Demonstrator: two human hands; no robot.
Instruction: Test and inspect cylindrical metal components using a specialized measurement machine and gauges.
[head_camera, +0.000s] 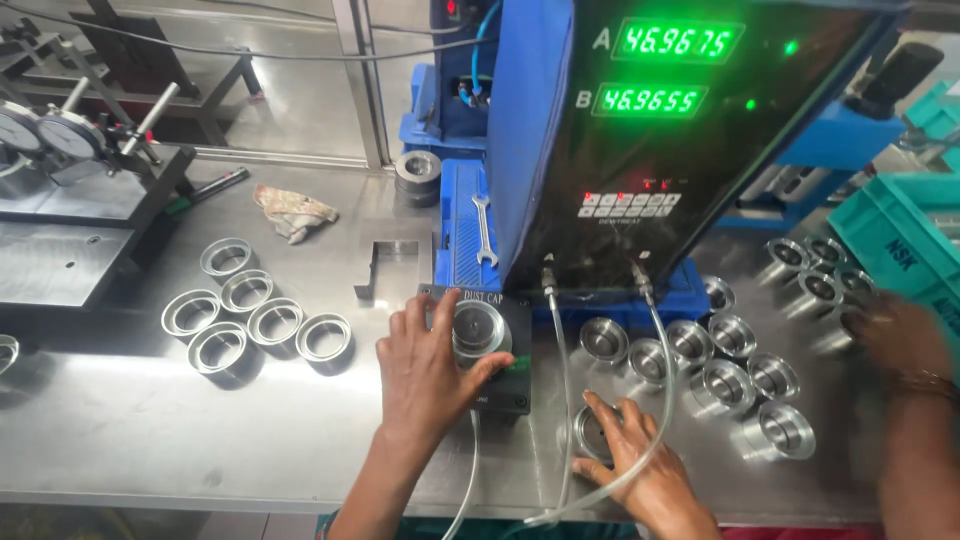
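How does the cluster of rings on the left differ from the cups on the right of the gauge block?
The rings are open bands, five in a tight cluster, with no hand on them. The cups look deeper and more numerous, spread wider; the right hand rests on one. Both groups are shiny metal on the steel table.

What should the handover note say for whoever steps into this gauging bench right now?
Left hand: resting on the metal cup seated on the black gauge block.
Right hand: fingers on a loose cup on the steel table.
Five rings sit left; a group of cups sits right.
Another person's hand reaches in at far right.
Which pieces are already gauged cannot be told.
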